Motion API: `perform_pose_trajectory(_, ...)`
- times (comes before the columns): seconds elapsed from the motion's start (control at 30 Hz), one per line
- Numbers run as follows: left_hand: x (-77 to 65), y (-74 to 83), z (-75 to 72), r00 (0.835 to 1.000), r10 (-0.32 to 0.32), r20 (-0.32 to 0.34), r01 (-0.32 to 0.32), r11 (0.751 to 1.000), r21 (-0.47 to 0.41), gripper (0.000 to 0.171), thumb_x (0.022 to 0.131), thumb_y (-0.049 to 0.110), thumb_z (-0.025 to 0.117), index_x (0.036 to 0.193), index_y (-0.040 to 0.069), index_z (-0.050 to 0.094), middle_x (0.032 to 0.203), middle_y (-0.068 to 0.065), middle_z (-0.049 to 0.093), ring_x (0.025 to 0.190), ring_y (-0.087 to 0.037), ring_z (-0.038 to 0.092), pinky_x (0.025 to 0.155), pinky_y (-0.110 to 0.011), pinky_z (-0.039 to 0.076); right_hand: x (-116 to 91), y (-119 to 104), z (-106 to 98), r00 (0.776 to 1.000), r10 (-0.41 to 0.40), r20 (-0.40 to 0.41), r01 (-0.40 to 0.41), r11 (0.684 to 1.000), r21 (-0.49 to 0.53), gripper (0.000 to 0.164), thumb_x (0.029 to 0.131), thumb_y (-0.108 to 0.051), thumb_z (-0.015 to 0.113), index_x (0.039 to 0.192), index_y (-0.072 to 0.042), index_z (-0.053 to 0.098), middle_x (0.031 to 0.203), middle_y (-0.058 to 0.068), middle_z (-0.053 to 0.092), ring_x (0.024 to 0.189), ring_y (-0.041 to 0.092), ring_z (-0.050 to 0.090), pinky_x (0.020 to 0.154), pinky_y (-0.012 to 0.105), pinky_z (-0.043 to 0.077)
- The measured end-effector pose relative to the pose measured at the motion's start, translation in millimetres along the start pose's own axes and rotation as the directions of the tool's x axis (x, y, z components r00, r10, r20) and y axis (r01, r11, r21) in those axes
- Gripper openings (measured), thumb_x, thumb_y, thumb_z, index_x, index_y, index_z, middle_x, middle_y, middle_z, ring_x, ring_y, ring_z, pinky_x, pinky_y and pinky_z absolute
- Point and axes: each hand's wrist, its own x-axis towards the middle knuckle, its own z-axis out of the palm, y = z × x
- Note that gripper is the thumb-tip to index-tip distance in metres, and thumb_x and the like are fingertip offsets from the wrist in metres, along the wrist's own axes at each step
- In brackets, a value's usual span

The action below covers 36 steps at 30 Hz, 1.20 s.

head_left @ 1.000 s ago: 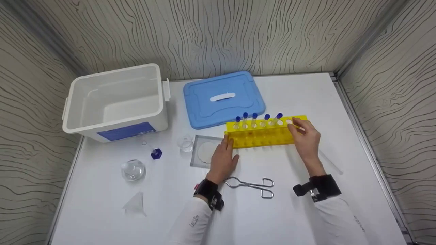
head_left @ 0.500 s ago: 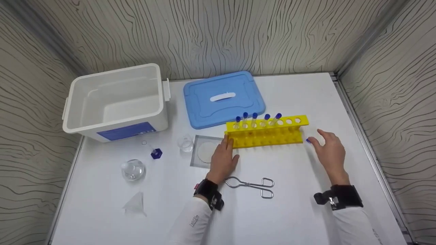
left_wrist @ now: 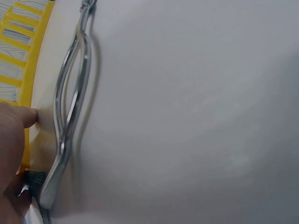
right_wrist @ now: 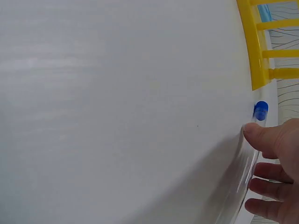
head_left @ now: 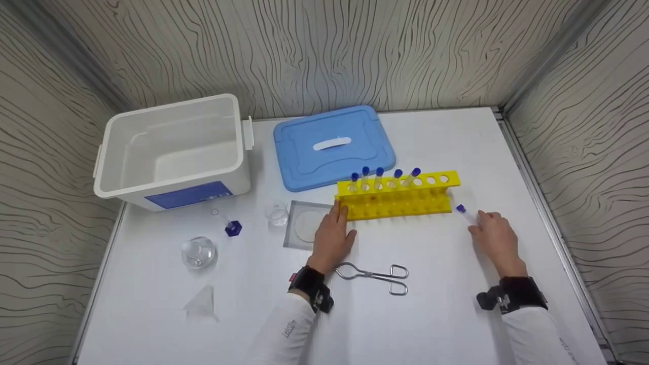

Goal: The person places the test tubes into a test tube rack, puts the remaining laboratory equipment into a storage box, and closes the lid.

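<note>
My right hand (head_left: 497, 241) holds a clear test tube (right_wrist: 243, 163) with a blue cap between thumb and fingers, low over the table just right of the rack. The capped end points toward the yellow test tube rack (head_left: 398, 205); the lower end is behind the hand in the head view. My left hand (head_left: 332, 235) rests with straight fingers at the rack's left end, thumb apart from the rack. Several blue-capped test tubes (head_left: 379, 180) stand in the rack's left holes, the rightmost one leaning. Metal crucible tongs (head_left: 372, 275) lie beside my left wrist.
A white bin (head_left: 172, 187) stands back left, a blue lid (head_left: 332, 162) beside it. On the left are a round clear glass vessel (head_left: 198, 252), a small beaker (head_left: 276, 215), a blue-based piece (head_left: 233, 228) and a funnel (head_left: 201, 304). A grey-edged packet (head_left: 291, 235) lies partly under my left hand.
My right hand has left the rack's right end, moved right and toward me, and now grips the capped tube. My left hand and the rack have stayed put.
</note>
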Motion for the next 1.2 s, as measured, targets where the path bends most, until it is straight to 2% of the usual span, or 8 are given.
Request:
perform_pose_trajectory(0.1, -0.7, -0.2, -0.1, 1.000, 0.008, -0.013, -0.008, 1.000, -0.008, 0.070, 0.099, 0.038, 0.058, 0.155, 0.007, 0.030, 0.166, -0.014, 0.022, 0.142, -0.030, 0.043, 0.117, -0.041, 0.040, 2, 0, 0, 0.999, -0.012, 0.034, 0.013, 0.999, -0.035, 0.050, 0.097, -0.015, 0.059, 0.137, 0.013, 0.047, 0.125, 0.040, 0.052, 0.113, 0.054, 0.053, 0.095, 0.063, 0.047)
perform_pose_trajectory(0.3, -0.1, -0.8, -0.2, 1.000, 0.014, -0.021, -0.015, 1.000, -0.008, 0.069, 0.099, 0.038, 0.058, 0.155, 0.006, 0.032, 0.165, -0.015, 0.023, 0.141, -0.031, 0.044, 0.117, -0.042, 0.040, 6, -6, -1, 0.999, -0.027, 0.041, 0.030, 0.997, -0.070, 0.042, 0.098, -0.014, 0.058, 0.132, 0.011, 0.054, 0.116, 0.036, 0.057, 0.104, 0.048, 0.057, 0.089, 0.058, 0.050)
perform_pose_trajectory(0.73, 1.8, -0.3, 1.2, 1.000, 0.013, -0.016, -0.013, 1.000, -0.003, 0.071, 0.099, 0.039, 0.058, 0.156, 0.009, 0.029, 0.166, -0.012, 0.021, 0.140, -0.028, 0.045, 0.117, -0.039, 0.041, 9, -14, 0, 1.000, -0.006, 0.002, 0.006, 0.996, -0.093, 0.034, 0.098, -0.010, 0.057, 0.123, 0.013, 0.060, 0.102, 0.031, 0.061, 0.089, 0.042, 0.060, 0.078, 0.051, 0.052)
perform_pose_trajectory(0.87, 1.8, -1.1, 1.7, 0.999, 0.025, -0.037, -0.024, 1.000, 0.009, 0.069, 0.098, 0.038, 0.059, 0.154, 0.007, 0.032, 0.165, -0.015, 0.024, 0.138, -0.029, 0.047, 0.115, -0.040, 0.042, 9, -14, 1, 0.999, -0.035, -0.038, 0.032, 0.996, -0.087, 0.031, 0.097, -0.008, 0.058, 0.118, 0.014, 0.063, 0.097, 0.031, 0.062, 0.085, 0.043, 0.062, 0.075, 0.051, 0.053)
perform_pose_trajectory(0.97, 1.5, -1.2, 1.4, 0.999, 0.021, -0.030, -0.021, 1.000, 0.018, 0.069, 0.098, 0.038, 0.059, 0.154, 0.007, 0.033, 0.165, -0.015, 0.024, 0.138, -0.030, 0.048, 0.115, -0.040, 0.043, 8, -13, 2, 0.997, -0.050, -0.054, 0.046, 0.996, -0.075, 0.030, 0.097, -0.008, 0.057, 0.117, 0.014, 0.064, 0.097, 0.031, 0.063, 0.086, 0.044, 0.063, 0.074, 0.053, 0.053)
perform_pose_trajectory(1.07, 1.1, -1.0, 1.0, 1.000, 0.013, -0.011, -0.013, 1.000, 0.016, 0.069, 0.099, 0.039, 0.058, 0.155, 0.008, 0.032, 0.166, -0.014, 0.022, 0.139, -0.029, 0.047, 0.115, -0.039, 0.043, 6, -13, 1, 0.999, -0.023, -0.048, 0.020, 0.998, -0.055, 0.031, 0.097, -0.008, 0.056, 0.119, 0.013, 0.062, 0.100, 0.031, 0.063, 0.090, 0.045, 0.062, 0.077, 0.053, 0.053)
perform_pose_trajectory(1.2, -0.4, -1.3, 1.2, 1.000, 0.012, -0.013, -0.012, 1.000, 0.011, 0.070, 0.099, 0.039, 0.058, 0.155, 0.008, 0.031, 0.166, -0.014, 0.022, 0.138, -0.029, 0.047, 0.115, -0.039, 0.043, 3, -14, -1, 0.997, 0.006, -0.082, -0.008, 1.000, -0.027, 0.033, 0.098, -0.009, 0.056, 0.122, 0.012, 0.061, 0.104, 0.031, 0.062, 0.095, 0.046, 0.062, 0.082, 0.054, 0.052)
